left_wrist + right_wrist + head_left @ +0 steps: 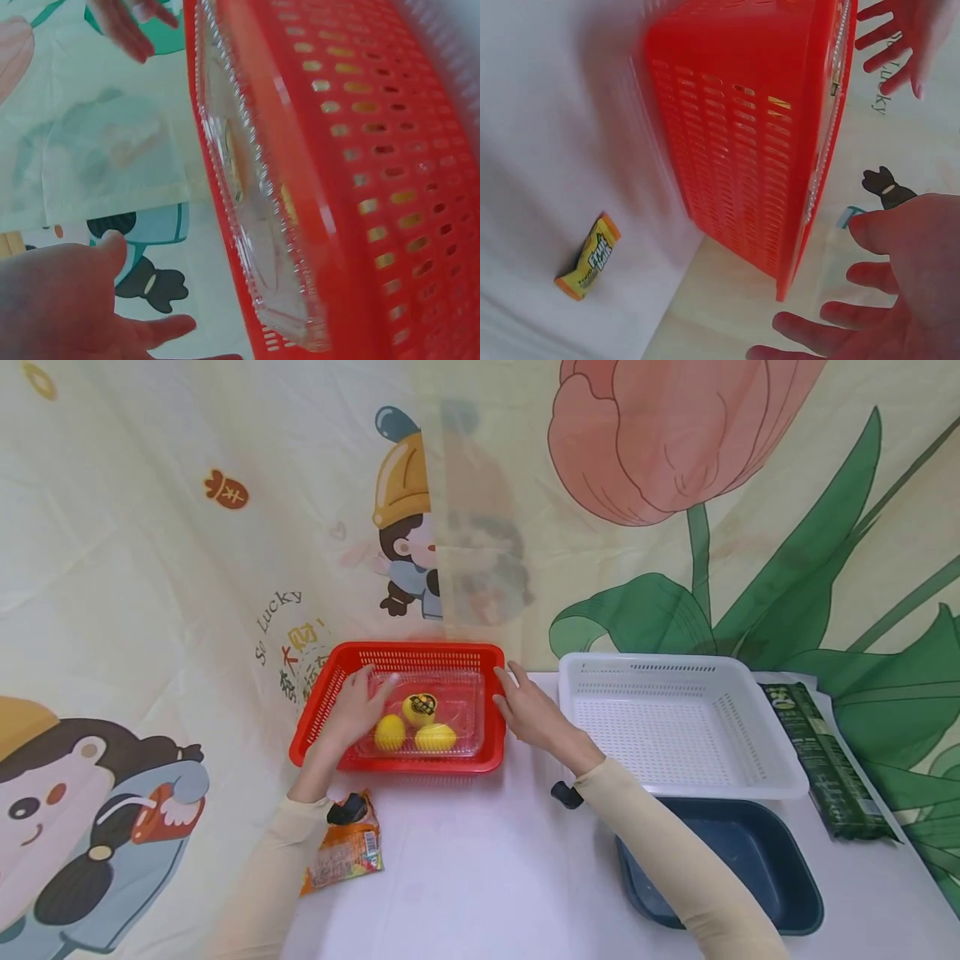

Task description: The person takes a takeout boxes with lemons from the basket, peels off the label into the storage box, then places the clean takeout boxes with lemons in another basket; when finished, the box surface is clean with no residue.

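left of the head frame's centre, the left hand (354, 708), fingers loosely spread, is at the left side of the red basket (420, 765), which contains a clear plastic box (463, 697); rightward, the right hand (536, 710), fingers apart, is by its right rim.

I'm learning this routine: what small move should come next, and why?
Perhaps grip the red basket by its sides: the left hand is open at one side, the right hand open at the other, and the clear box sits inside.
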